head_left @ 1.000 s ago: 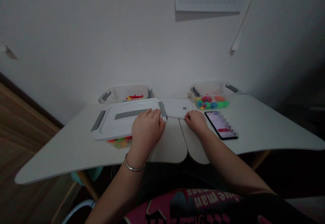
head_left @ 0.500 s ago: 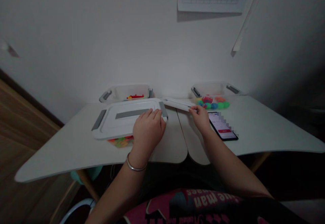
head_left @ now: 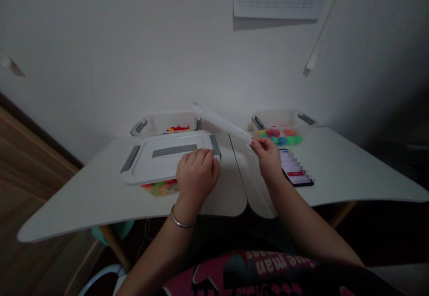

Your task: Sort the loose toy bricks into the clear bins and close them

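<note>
My left hand [head_left: 197, 173] rests on the front right corner of a white lid [head_left: 142, 164] with grey clips, its fingers bent over the edge and the thumb folded in on the right. Beneath this lid is a clear storage box [head_left: 161, 188] with colourful pieces showing through its front. Between its thumb and fingers, my right hand [head_left: 268, 155] pinches the near end of a second white lid [head_left: 224, 121]. That lid is tilted nearly edge-on, its far end raised toward the wall. The right fingertips are partly hidden.
At the back left stands a clear box [head_left: 156, 122] with red and yellow toys. Another clear box [head_left: 279, 116], holding colourful balls, is at the back right. A phone [head_left: 296, 171] lies by my right forearm. Two white tables [head_left: 345, 166] meet at a seam; a wall is behind.
The second lid's far end has risen from low over the table and swung left, with my right hand still pinching its near end. My left hand has stayed on the other lid.
</note>
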{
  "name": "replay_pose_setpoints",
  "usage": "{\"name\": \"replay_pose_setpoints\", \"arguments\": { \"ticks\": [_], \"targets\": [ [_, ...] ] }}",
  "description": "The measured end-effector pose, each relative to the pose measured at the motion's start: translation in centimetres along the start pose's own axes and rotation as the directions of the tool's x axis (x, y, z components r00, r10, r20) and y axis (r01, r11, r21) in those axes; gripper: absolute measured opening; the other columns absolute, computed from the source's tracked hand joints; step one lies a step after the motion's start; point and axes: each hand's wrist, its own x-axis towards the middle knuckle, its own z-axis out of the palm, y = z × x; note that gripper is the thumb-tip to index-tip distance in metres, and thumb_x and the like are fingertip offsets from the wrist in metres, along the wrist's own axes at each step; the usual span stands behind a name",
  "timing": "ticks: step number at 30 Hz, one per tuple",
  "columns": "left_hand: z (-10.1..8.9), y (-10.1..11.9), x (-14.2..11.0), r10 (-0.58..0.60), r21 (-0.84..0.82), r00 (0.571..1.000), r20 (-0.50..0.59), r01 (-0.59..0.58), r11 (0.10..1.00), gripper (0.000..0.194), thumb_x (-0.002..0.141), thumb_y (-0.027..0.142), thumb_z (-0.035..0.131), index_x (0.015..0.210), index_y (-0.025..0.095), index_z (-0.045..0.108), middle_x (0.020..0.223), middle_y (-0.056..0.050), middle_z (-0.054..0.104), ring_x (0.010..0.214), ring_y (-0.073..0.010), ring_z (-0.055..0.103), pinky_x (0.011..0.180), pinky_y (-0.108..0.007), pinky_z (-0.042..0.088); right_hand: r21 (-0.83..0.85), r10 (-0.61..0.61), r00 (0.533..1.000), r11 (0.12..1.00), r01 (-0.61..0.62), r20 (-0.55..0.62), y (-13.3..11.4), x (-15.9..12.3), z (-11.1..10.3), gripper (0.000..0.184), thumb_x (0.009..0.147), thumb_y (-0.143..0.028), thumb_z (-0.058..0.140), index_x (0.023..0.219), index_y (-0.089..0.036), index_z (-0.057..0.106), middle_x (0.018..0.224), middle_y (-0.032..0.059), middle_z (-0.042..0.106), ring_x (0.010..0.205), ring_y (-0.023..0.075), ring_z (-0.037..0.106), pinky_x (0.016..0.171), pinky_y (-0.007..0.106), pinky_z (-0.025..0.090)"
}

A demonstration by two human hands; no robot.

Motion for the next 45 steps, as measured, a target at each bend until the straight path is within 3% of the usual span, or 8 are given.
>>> {"name": "replay_pose_setpoints", "arguments": {
  "ticks": [3, 7, 13, 21, 26, 30, 33, 45],
  "targets": [
    [-0.2, 0.1, -0.5, 0.028, 0.005, 0.997, -0.075, -0.027, 1.000, 0.012, 0.084, 0.023, 0.056, 0.084, 0.018, 0.067, 0.086, -0.009, 0.069, 0.083, -0.0243, 0.062, 0.075, -0.038, 0.045, 0.009, -0.037, 0.998, 0.999, 0.036, 0.060, -1.8, -1.3, 1.3, 0.022, 0.078, -0.043, 0.066, 0.080, -0.023, 0.061, 0.099, 0.0069, 0.068, 0.098, 0.0233, 0.064, 0.087, 0.041, 0.051],
    [-0.4, 0.0, -1.2, 0.016, -0.034, 0.968, -0.251, -0.025, 0.999, 0.017, 0.080, 0.021, 0.059, 0.097, 0.021, 0.065, 0.107, -0.010, 0.066, 0.110, -0.0284, 0.054, 0.099, -0.045, 0.040, -0.043, -0.238, 0.946, 0.966, 0.254, 0.220, -3.5, -2.5, 2.3, 0.014, 0.083, -0.038, 0.065, 0.080, -0.025, 0.059, 0.095, 0.0058, 0.066, 0.105, 0.0250, 0.063, 0.089, 0.043, 0.051],
    [-0.8, -0.9, -1.4, -0.061, -0.044, 0.977, -0.204, 0.053, 0.998, 0.030, 0.081, 0.026, 0.061, 0.111, 0.023, 0.063, 0.124, -0.009, 0.062, 0.129, -0.0323, 0.044, 0.117, -0.059, 0.012, -0.027, -0.453, 0.776, 0.857, 0.515, 0.438, -4.9, -2.5, 3.0, 0.011, 0.092, -0.032, 0.059, 0.084, -0.026, 0.056, 0.092, 0.0041, 0.065, 0.109, 0.0250, 0.061, 0.094, 0.046, 0.048],
    [-1.7, -2.1, -1.5, -0.140, -0.012, 0.974, -0.181, 0.140, 0.990, 0.029, 0.083, 0.027, 0.060, 0.111, 0.021, 0.065, 0.124, -0.012, 0.064, 0.129, -0.0339, 0.045, 0.116, -0.060, 0.011, 0.027, -0.494, 0.648, 0.806, 0.591, 0.579, -5.4, -3.0, 5.0, 0.010, 0.090, -0.025, 0.058, 0.098, -0.026, 0.053, 0.109, 0.0083, 0.064, 0.125, 0.0258, 0.054, 0.103, 0.049, 0.046],
    [-1.7, -2.6, -1.4, -0.125, 0.070, 0.986, -0.113, 0.134, 0.988, 0.022, 0.085, 0.025, 0.057, 0.103, 0.019, 0.068, 0.114, -0.011, 0.070, 0.107, -0.0290, 0.058, 0.107, -0.052, 0.028, 0.004, -0.528, 0.611, 0.759, 0.651, 0.590, -4.8, -3.4, 5.2, 0.027, 0.081, -0.029, 0.069, 0.104, -0.025, 0.054, 0.107, 0.0078, 0.065, 0.124, 0.0285, 0.055, 0.109, 0.055, 0.040],
    [-1.7, -2.4, -1.3, -0.108, 0.094, 0.993, -0.054, 0.113, 0.989, 0.023, 0.086, 0.026, 0.055, 0.103, 0.018, 0.069, 0.097, -0.010, 0.073, 0.092, -0.0266, 0.060, 0.091, -0.044, 0.037, -0.094, -0.524, 0.625, 0.718, 0.689, 0.579, -4.7, -3.4, 4.8, 0.019, 0.084, -0.026, 0.064, 0.102, -0.026, 0.059, 0.106, 0.0054, 0.068, 0.118, 0.0248, 0.060, 0.117, 0.059, 0.028],
    [-1.7, -2.1, -1.2, -0.067, 0.081, 0.996, -0.050, 0.071, 0.994, 0.023, 0.086, 0.027, 0.056, 0.104, 0.018, 0.068, 0.097, -0.010, 0.074, 0.091, -0.0269, 0.060, 0.085, -0.043, 0.039, -0.154, -0.518, 0.636, 0.694, 0.703, 0.571, -4.8, -3.3, 4.3, 0.015, 0.083, -0.023, 0.062, 0.097, -0.029, 0.061, 0.104, 0.0033, 0.070, 0.110, 0.0220, 0.064, 0.116, 0.056, 0.033],
    [-0.5, -1.4, -1.6, 0.083, -0.085, 0.993, -0.082, -0.090, 0.992, 0.035, 0.086, 0.026, 0.058, 0.120, 0.020, 0.061, 0.118, -0.009, 0.070, 0.118, -0.0305, 0.055, 0.116, -0.055, 0.020, -0.383, -0.534, 0.627, 0.503, 0.775, 0.568, -4.2, -1.8, -1.0, 0.018, 0.077, -0.024, 0.064, 0.095, -0.029, 0.064, 0.105, 0.0045, 0.072, 0.100, 0.0251, 0.066, 0.098, 0.049, 0.051]
  ]
}}
